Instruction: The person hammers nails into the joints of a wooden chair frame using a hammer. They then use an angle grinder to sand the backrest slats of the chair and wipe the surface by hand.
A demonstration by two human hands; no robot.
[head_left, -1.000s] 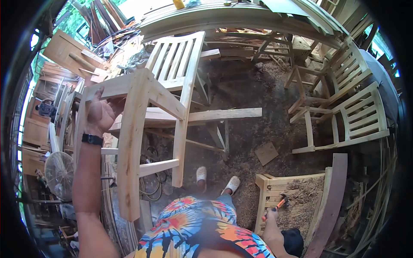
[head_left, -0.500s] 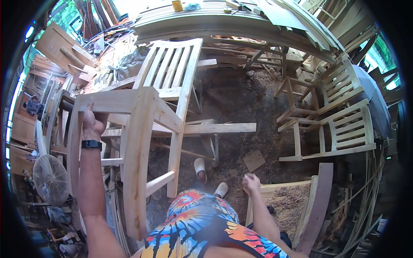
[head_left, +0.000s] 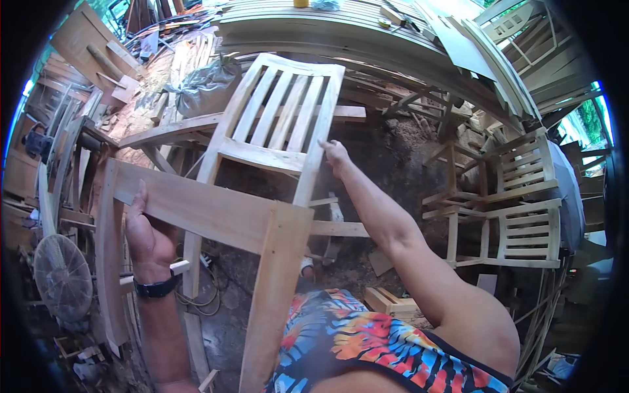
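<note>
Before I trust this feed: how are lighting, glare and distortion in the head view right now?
Head view: fisheye bending toward the rim, with black corners; head view: daylight glares bluish-white at the left and right edges, while the floor beyond the chair is dim; head view: the chair, left hand and right hand remain readable.
</note>
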